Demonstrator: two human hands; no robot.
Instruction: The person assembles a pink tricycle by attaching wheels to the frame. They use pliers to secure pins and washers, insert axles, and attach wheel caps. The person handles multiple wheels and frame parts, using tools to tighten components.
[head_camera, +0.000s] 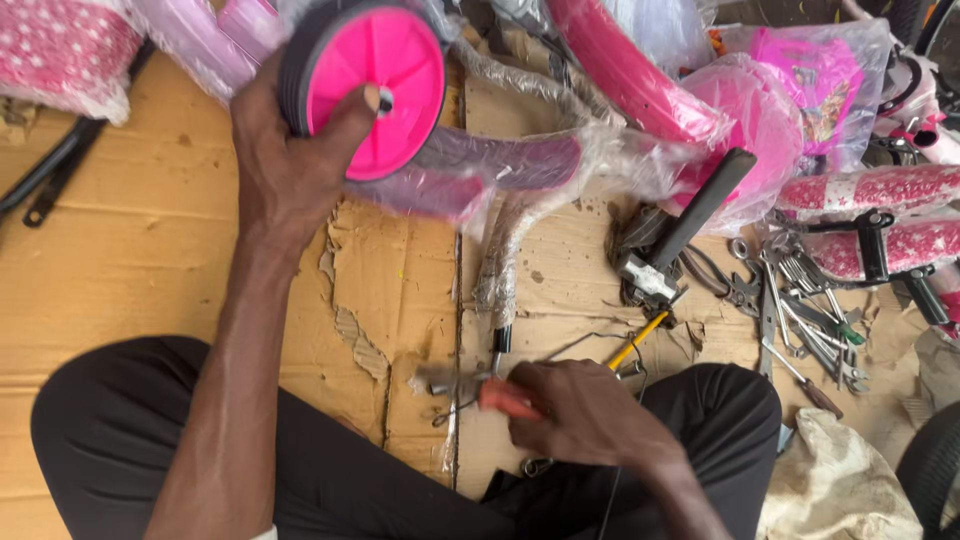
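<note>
My left hand (290, 165) grips a small pink wheel with a black tyre (365, 85), the thumb pressed near its hub. The wheel is held up over flattened cardboard (120, 230). My right hand (590, 410) is closed round an orange tool handle (505, 398), low near my knee, its metal end pointing left over the cardboard. Plastic-wrapped pink and purple bicycle frame tubes (520, 165) lie just beyond both hands.
A heap of spanners and pliers (805, 310) lies at the right. A yellow-handled tool (638, 340) and a black pedal crank (690, 215) lie beside my right hand. Wrapped pink parts (880, 185) crowd the far right; a black bar (50, 170) at left.
</note>
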